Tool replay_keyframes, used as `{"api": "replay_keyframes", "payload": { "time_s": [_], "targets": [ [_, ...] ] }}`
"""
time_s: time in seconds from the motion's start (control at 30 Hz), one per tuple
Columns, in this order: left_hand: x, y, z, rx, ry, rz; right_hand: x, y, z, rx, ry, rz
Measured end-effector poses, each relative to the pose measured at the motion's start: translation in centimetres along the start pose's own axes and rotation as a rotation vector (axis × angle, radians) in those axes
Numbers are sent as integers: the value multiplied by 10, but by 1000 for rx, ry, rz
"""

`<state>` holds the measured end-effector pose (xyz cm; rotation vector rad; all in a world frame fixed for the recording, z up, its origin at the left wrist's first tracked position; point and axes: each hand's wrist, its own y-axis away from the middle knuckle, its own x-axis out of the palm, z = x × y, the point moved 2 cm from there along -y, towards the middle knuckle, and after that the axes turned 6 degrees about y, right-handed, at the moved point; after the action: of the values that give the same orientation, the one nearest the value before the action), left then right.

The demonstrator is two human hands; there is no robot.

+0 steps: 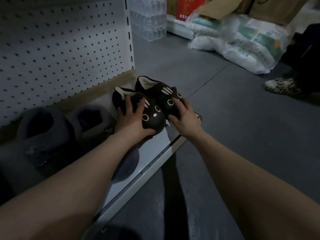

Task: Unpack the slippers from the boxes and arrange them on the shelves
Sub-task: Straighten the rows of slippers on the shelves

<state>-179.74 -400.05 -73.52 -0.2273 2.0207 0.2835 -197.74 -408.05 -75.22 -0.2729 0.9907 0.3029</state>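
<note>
Two dark brown cat-face slippers with white lining sit side by side at the right end of a low white shelf [155,151]. My left hand [132,118] grips the left cat slipper [154,116] over its top and side. My right hand [184,115] clasps the toe of the right cat slipper [155,90]. Both toes point toward me and reach the shelf's front edge.
A pair of grey fuzzy slippers [52,129] stands on the same shelf to the left. A white pegboard back panel [57,49] rises behind. On the grey floor lie bagged paper goods [239,40], wrapped water bottles [149,19], and another person's leopard-print slipper [280,85] at right.
</note>
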Motion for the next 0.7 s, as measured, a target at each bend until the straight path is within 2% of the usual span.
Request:
{"api": "replay_keyframes", "payload": {
  "time_s": [0.23, 0.47, 0.7],
  "targets": [
    [5, 4, 9, -12, 131, -45, -2, -4, 6, 1, -62, -48],
    [6, 0, 13, 1, 161, -92, 6, -11, 14, 53, -129, -124],
    [5, -6, 13, -8, 155, -71, 8, -18, 15, 73, -130, -123]
  ]
}}
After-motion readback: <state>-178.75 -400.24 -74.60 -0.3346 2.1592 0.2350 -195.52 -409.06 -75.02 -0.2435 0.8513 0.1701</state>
